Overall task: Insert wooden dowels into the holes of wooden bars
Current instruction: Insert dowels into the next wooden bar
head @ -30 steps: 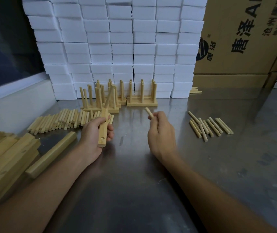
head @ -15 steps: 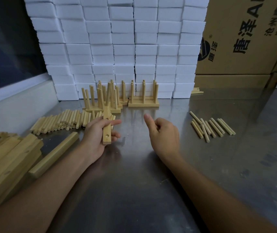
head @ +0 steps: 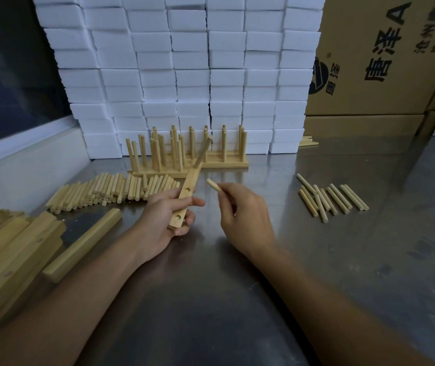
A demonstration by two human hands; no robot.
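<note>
My left hand [head: 167, 215] grips a wooden bar [head: 186, 196] with two open holes facing up; one dowel [head: 203, 154] stands in the bar's far end. My right hand [head: 243, 210] pinches a short dowel [head: 213, 185] whose tip points toward the bar, a small gap apart from it. A pile of loose dowels [head: 110, 190] lies left of the bar, and a smaller group of dowels [head: 330, 199] lies to the right. Finished bars with upright dowels [head: 184, 154] stand at the back.
Plain wooden bars [head: 13, 247] are stacked at the left edge, with one bar [head: 84, 244] lying apart beside them. White foam blocks [head: 184, 75] form a wall behind. Cardboard boxes [head: 385, 62] stand at the back right. The metal tabletop [head: 237, 299] spreads below my arms.
My left hand tilted the bar so its far end with a dowel points right and away. My right hand moved toward the bar, and the dowel tip shows again between its fingers.
</note>
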